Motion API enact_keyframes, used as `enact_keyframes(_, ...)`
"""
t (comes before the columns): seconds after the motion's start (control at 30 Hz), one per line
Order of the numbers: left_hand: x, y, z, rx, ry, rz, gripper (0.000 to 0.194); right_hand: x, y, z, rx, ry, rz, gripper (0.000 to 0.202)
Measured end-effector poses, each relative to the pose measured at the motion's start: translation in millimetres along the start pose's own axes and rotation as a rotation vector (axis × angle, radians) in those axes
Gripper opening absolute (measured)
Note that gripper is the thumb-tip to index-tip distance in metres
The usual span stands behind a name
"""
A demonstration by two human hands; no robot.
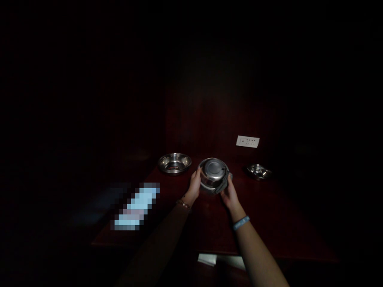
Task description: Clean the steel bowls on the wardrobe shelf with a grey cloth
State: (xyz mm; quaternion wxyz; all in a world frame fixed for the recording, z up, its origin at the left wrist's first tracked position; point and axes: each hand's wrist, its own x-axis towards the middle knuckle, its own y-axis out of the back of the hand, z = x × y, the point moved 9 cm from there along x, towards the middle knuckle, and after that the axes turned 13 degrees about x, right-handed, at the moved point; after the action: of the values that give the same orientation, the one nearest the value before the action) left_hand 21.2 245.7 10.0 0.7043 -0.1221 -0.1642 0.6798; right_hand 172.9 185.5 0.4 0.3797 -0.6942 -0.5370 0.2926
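Note:
A shiny metal bowl (213, 169) is held up over the dark red table, its rounded base towards me. My left hand (194, 184) grips the bowl's left edge. On its right side, my right hand (230, 192) holds a dark grey cloth (221, 185) against the metal. The fingers of both hands are partly hidden behind the bowl and the cloth. A beaded bracelet is on my left wrist and a blue band on my right.
A wide metal bowl (174, 163) sits at the back left of the table (269, 231), a smaller one (259, 172) at the back right. A pixelated bright patch (137, 207) lies left. A white socket panel (247, 141) is on the back wall.

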Motion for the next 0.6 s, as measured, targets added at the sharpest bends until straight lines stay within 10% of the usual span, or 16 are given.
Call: enact_keyframes(0.6, -13.8, 0.4, -20.4, -0.031, 0.265, 0.003, 0.021, 10.2, 20.7, 0.4, 0.089, -0.006, 0.073, 0.030)
